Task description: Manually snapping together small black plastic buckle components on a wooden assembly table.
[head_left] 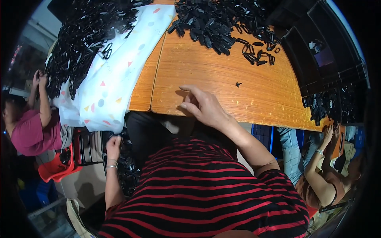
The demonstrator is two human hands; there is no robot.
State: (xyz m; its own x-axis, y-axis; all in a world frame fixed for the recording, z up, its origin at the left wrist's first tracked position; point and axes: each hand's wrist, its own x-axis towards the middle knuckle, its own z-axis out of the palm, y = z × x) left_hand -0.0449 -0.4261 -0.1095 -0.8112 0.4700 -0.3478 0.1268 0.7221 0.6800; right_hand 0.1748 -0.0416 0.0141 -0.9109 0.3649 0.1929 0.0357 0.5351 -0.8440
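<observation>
While a co-worker point(29, 135) in a maroon top keeps to the far left, both hands up at the edge of a big pile of black parts point(81, 51), we've got a red plastic tub point(55, 168) down low beside that person. The pile is partly on a white sheet point(115, 75) printed with little coloured shapes, which hangs over the near edge. Just under that hanging end is our left hand point(113, 147), bracelet on the wrist, fingers curled in; we honestly can't tell if anything's pinched in there. Right next to that forearm, below table level, there's a bunch of dark parts point(129, 170), the closest stuff to that hand. Then comes the wooden table point(186, 67), with our right hand point(204, 107) over its near edge, thumb and index finger apart, the others loosely bent, nothing visible between them. A heap of black pieces point(210, 27) sits at the far side, and one small dark piece point(238, 84) lies alone, right of our fingers. Past that we see loose black frames point(258, 55), another clump of black parts point(317, 107) at the right edge, and a second co-worker point(323, 184) wearing a bracelet.
</observation>
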